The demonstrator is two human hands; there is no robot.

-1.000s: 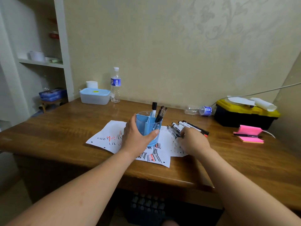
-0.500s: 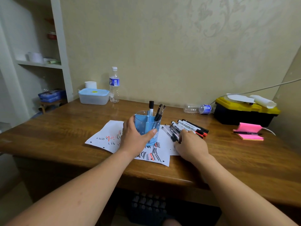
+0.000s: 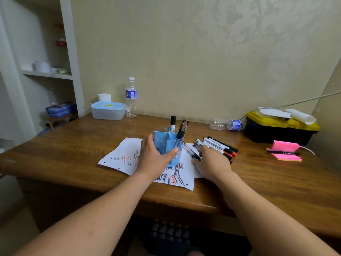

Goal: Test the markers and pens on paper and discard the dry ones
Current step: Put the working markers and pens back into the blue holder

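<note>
A blue divided pen cup (image 3: 173,145) stands on white paper (image 3: 121,154) that is marked with black and red test strokes. My left hand (image 3: 155,159) grips the cup from the left, thumb across its front. A white marker with a black cap (image 3: 172,122) and two dark pens (image 3: 182,127) stand in the cup. To its right, several black and red capped markers (image 3: 219,145) lie in a row on the desk. My right hand (image 3: 212,161) rests flat over their near ends, its fingers touching thin pens (image 3: 191,152) on the paper.
The wooden desk (image 3: 73,145) carries an upright water bottle (image 3: 131,97) and a lidded plastic box (image 3: 108,110) at the back left. An empty bottle (image 3: 226,124) lies by a yellow and black toolbox (image 3: 280,128). Pink sticky notes (image 3: 285,150) carry a pen.
My right hand has slid a little towards me along the markers and flattened out. My left hand stays around the cup.
</note>
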